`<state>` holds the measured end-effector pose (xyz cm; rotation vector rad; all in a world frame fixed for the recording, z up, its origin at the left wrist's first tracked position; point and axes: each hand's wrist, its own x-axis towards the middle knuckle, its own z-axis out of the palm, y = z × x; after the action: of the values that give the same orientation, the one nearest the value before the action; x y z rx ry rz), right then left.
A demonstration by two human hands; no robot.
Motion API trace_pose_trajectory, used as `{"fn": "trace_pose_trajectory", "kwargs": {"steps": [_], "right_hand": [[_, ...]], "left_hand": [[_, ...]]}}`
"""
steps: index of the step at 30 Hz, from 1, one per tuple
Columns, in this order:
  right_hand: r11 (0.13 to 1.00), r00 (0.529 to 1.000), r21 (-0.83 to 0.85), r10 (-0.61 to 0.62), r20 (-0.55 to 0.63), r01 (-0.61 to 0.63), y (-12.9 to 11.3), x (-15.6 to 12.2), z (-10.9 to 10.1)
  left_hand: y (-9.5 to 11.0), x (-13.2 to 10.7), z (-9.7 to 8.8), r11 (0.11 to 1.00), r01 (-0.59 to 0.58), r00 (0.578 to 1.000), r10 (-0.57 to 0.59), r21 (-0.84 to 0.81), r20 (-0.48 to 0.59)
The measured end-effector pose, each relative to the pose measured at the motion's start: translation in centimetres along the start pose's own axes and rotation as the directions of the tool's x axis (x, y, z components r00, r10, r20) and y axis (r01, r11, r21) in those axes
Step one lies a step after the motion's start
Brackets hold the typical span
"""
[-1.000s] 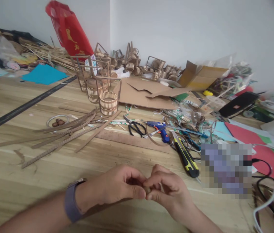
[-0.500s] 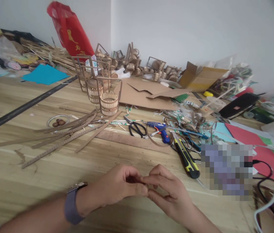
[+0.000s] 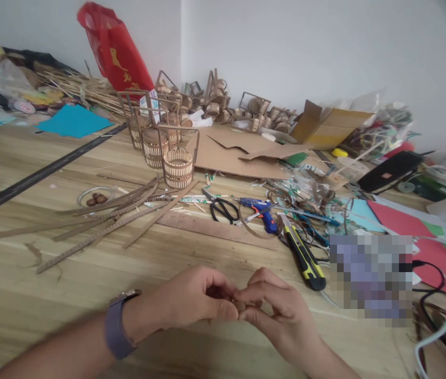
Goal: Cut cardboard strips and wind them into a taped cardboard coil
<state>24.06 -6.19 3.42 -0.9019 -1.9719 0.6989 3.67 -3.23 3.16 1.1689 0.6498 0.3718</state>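
Observation:
My left hand point(image 3: 191, 302) and my right hand point(image 3: 278, 310) meet fingertip to fingertip low over the wooden table point(image 3: 69, 284). Both are closed in a pinch on a small brown piece point(image 3: 241, 305) that is mostly hidden between the fingers. A grey watch point(image 3: 118, 323) is on my left wrist. Just beyond the hands lie a yellow-black utility knife point(image 3: 304, 255), a blue glue gun point(image 3: 260, 210) and black scissors point(image 3: 221, 208).
Long brown cardboard strips point(image 3: 104, 218) lie to the left. Small woven baskets point(image 3: 175, 166) stand mid-table, with flat cardboard sheets point(image 3: 239, 150) behind. A red bag point(image 3: 114, 50) leans on the wall. Coloured paper, cables and clutter fill the right side.
The fingertips of both hands shifted slightly around the small piece, the right fingers stretching out, then curling back; the hands stayed in place.

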Motion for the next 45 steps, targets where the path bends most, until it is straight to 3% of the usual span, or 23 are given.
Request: {"fn": "trace_pose_trajectory", "kwargs": {"steps": [5, 9, 12, 16, 22, 25, 31, 36, 41, 45], "right_hand": [[0.979, 0.996, 0.19, 0.078, -0.051, -0.067, 0.4, -0.4, 0.6], [0.982, 0.997, 0.183, 0.053, -0.053, -0.042, 0.7, -0.5, 0.7], [0.996, 1.0, 0.084, 0.001, -0.02, 0.0, 0.7, -0.3, 0.5], [0.988, 0.996, -0.129, -0.089, 0.014, 0.09, 0.5, -0.1, 0.4], [0.89, 0.979, -0.408, -0.199, 0.054, 0.204, 0.1, -0.3, 0.5], [0.915, 0.98, -0.354, -0.195, 0.038, 0.196, -0.1, -0.3, 0.3], [0.999, 0.997, -0.036, -0.04, -0.06, 0.038, -0.1, -0.3, 0.4], [1.0, 0.997, 0.031, 0.005, -0.071, -0.002, 0.2, -0.4, 0.8], [0.976, 0.996, -0.195, -0.094, 0.0, 0.092, 0.3, -0.4, 0.9], [0.848, 0.971, -0.477, -0.231, 0.06, 0.231, 0.3, -0.4, 1.1]], "left_hand": [[-0.5, 0.0, 0.1, 0.997, -0.035, 0.999, 0.036, -0.066, 0.019], [-0.8, 0.0, 0.2, 0.995, -0.051, 0.999, 0.05, -0.085, -0.013], [-0.5, -0.1, 0.3, 0.997, -0.065, 0.996, 0.063, -0.031, -0.063], [0.1, -0.2, 0.5, 0.986, -0.049, 0.984, 0.075, 0.162, -0.159], [0.5, -0.4, 1.1, 0.943, 0.107, 0.959, -0.014, 0.316, -0.283], [0.3, -0.3, 0.9, 0.963, 0.081, 0.976, -0.025, 0.256, -0.215], [0.3, -0.1, 0.3, 0.999, -0.009, 1.0, 0.009, 0.031, -0.013], [0.9, -0.6, 0.4, 0.986, -0.047, 0.998, 0.054, 0.159, -0.034], [1.0, -0.7, 0.6, 0.906, 0.009, 0.985, 0.066, 0.423, -0.162], [0.6, -0.4, 1.1, 0.789, 0.106, 0.945, 0.109, 0.605, -0.308]]}}
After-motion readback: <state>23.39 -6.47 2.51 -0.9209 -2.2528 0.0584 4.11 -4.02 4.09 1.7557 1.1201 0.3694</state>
